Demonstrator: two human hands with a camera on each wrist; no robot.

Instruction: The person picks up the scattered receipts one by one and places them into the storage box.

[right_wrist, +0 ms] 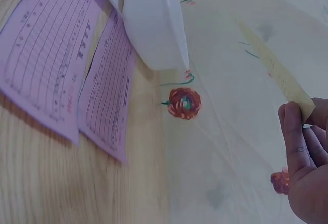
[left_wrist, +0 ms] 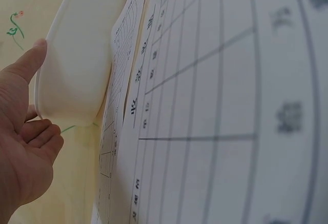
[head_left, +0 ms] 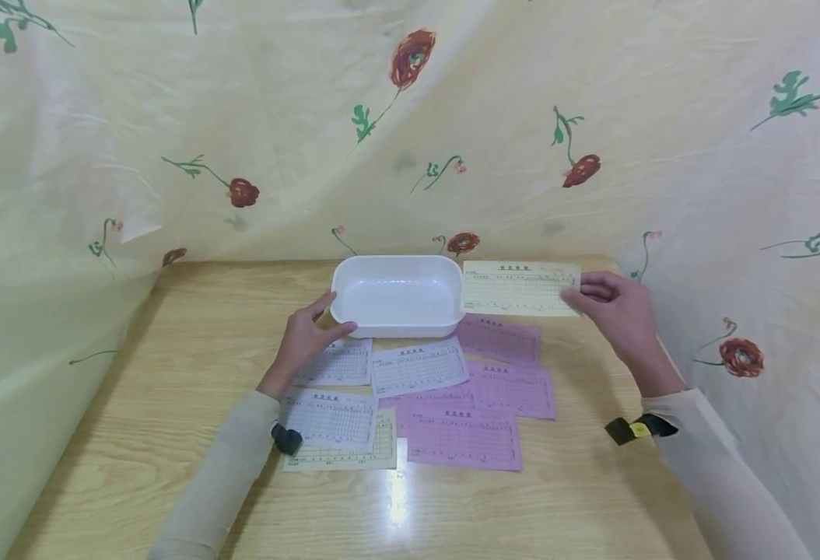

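Right hand pinching yellow receipt form by right end, beside white plastic tray; left hand gripping tray's near-left corner (pink receipt forms lie nearby).

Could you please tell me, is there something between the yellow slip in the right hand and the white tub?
Nothing visible stands between them. The right hand holds the yellow slip raised, its free end toward the white tub. The left hand holds the tub's opposite side; the pink slips lie lower, on the table.
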